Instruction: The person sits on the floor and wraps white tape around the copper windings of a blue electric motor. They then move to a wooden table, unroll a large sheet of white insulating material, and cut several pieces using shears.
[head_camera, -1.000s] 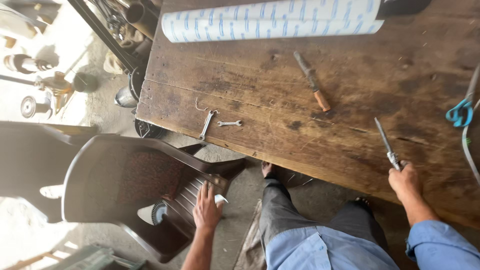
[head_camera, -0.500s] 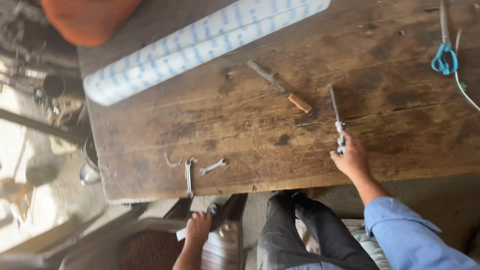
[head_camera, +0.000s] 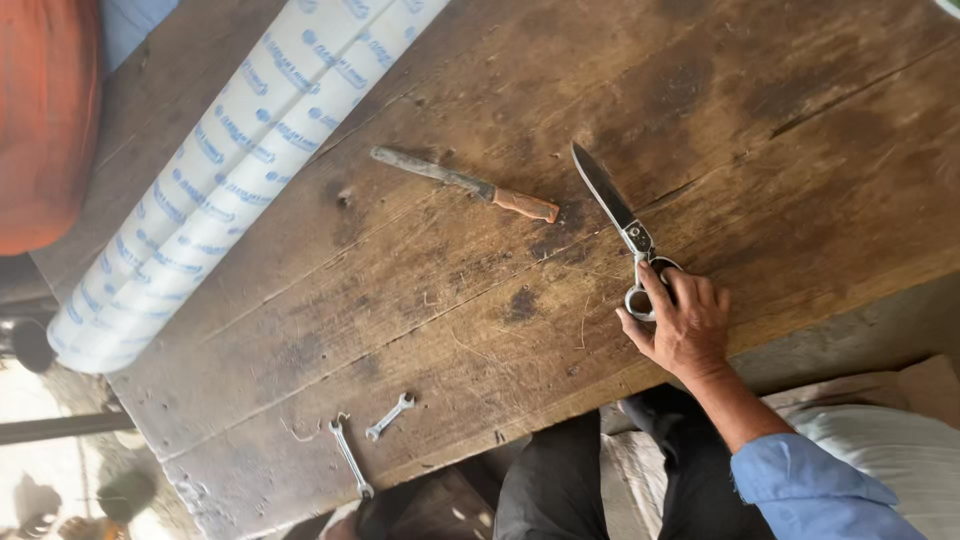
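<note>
- The scissors (head_camera: 625, 232) lie flat on the wooden table (head_camera: 800, 180), blades closed and pointing away from the person, handles nearest the table's front edge.
- The right hand (head_camera: 685, 325) rests on the handle loops, fingers curled loosely around them; the loops are partly covered, so how many fingers pass through cannot be made out.
- Just left of the blade tip lies an old knife (head_camera: 470, 185) with a reddish-brown handle, apart from the scissors.
- Farther left and toward the front edge lie two small spanners (head_camera: 365, 440), close together.
- Well beyond the knife, a white roll printed in blue (head_camera: 230, 170) runs diagonally, its upper end cut off by the frame.
- An orange rounded object (head_camera: 45, 110) sits at the far left, only partly in view.
- The left hand is out of view; only dark trousers (head_camera: 560, 480) and a blue sleeve (head_camera: 810, 490) show below.
</note>
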